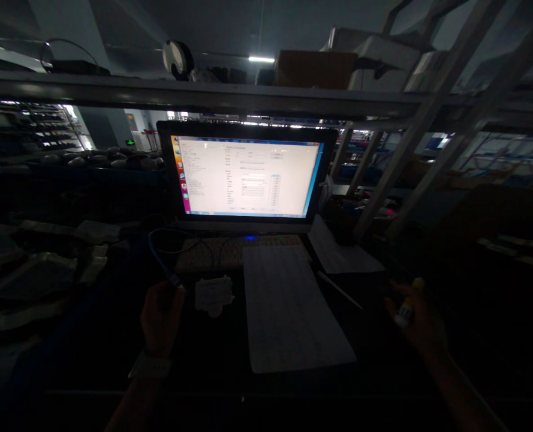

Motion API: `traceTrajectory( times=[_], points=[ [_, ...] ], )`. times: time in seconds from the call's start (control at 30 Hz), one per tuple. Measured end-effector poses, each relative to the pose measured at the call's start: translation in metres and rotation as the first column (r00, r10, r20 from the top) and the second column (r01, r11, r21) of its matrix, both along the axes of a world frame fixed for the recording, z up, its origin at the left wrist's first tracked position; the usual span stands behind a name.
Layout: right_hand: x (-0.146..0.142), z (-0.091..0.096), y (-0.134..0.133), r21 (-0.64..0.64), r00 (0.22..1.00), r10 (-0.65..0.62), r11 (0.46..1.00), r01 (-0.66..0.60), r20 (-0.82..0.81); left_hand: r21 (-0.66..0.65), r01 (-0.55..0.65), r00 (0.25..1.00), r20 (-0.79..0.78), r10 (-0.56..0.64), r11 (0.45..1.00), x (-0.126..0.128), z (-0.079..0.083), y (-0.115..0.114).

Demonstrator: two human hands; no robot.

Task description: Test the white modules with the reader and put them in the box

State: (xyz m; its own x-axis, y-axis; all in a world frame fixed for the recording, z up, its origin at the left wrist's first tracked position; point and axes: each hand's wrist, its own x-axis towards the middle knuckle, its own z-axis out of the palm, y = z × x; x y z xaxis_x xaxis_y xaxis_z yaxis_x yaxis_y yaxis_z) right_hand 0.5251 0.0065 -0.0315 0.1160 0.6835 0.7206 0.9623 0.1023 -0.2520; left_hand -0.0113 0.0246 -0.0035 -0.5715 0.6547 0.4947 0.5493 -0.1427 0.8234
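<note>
My left hand (159, 318), with a pale band at the wrist, is closed on the plug end of a blue cable (157, 255). Just right of it lies a small pale plate-like part (213, 295) with tabs along its edges. Off to the right, my right hand (421, 324) is closed around a small yellow and white bottle or tube (406, 307); the dim light hides its exact kind. Between the hands, a printed paper sheet (293, 312) covers part of the desk. A white pen-like stick (339, 290) rests beside the sheet.
Behind the sheet are a keyboard (230, 252) and a lit monitor (248, 177) showing a form window. Another paper (342, 249) lies right of the keyboard. Several pale parts (36, 279) fill the left side. A shelf (230, 96) with boxes runs overhead; metal posts (396, 174) stand right.
</note>
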Motion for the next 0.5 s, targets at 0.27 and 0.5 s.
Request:
traceTrajectory(
  times=[0.27,0.5],
  points=[
    [-0.002,0.003,-0.002,0.02,1.0,0.018,1.0,-0.018,0.016,-0.019,0.009,0.999,0.042,-0.009,1.0,0.001,0.0,0.001],
    [-0.028,0.009,-0.004,0.089,0.997,0.069,0.994,-0.064,-0.046,-0.034,0.035,0.997,0.067,-0.033,0.999,0.001,0.001,0.002]
  ],
)
